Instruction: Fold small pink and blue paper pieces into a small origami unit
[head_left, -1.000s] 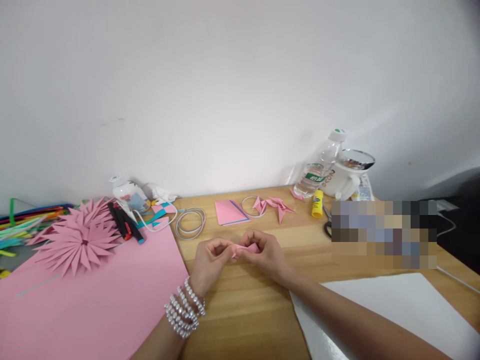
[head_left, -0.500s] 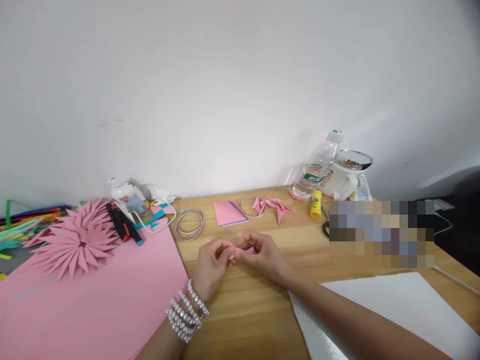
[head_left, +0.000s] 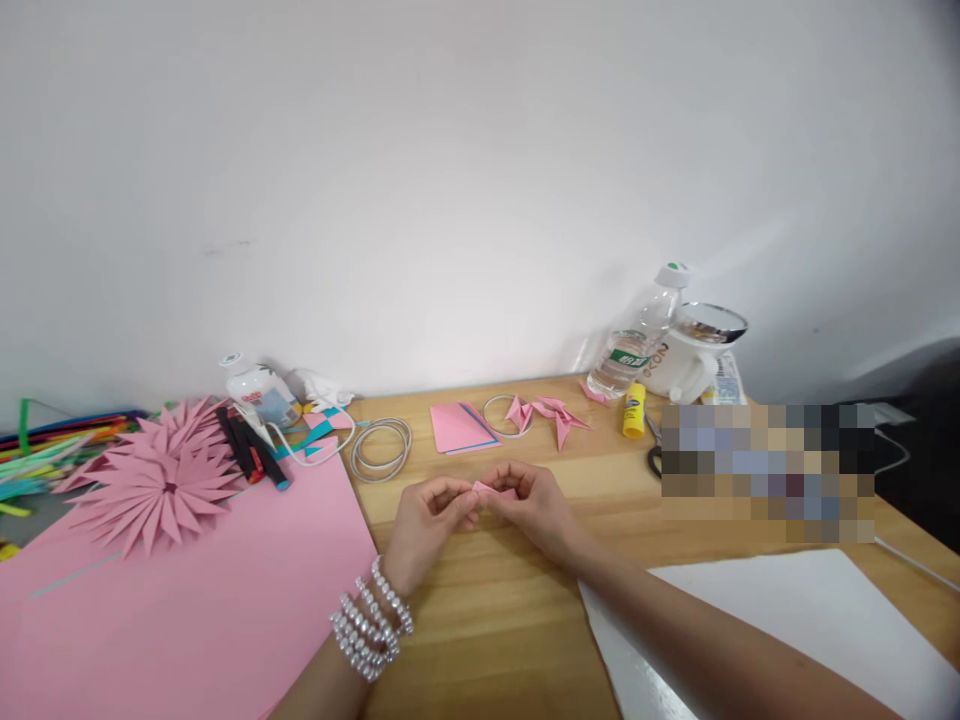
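Note:
A small folded pink paper piece (head_left: 489, 490) is pinched between both my hands just above the wooden table (head_left: 495, 610). My left hand (head_left: 429, 528), with pearl bracelets on the wrist, closes its fingertips on the paper's left end. My right hand (head_left: 531, 508) curls over the paper's right end, hiding most of it. Behind my hands lie a pink paper stack (head_left: 459, 427) and folded pink paper shapes (head_left: 551, 412).
A large pink sheet (head_left: 187, 600) with a pink paper flower (head_left: 154, 488) and markers (head_left: 251, 447) covers the left. A glue bottle (head_left: 255, 387), wire rings (head_left: 381, 447), water bottle (head_left: 636, 340), yellow glue stick (head_left: 634, 410), white mug (head_left: 686, 360) and white sheet (head_left: 795, 620) stand around.
My fingers have shifted on the pink paper piece, pressing it flatter and lifting it slightly toward the wall. Everything else on the table stays put.

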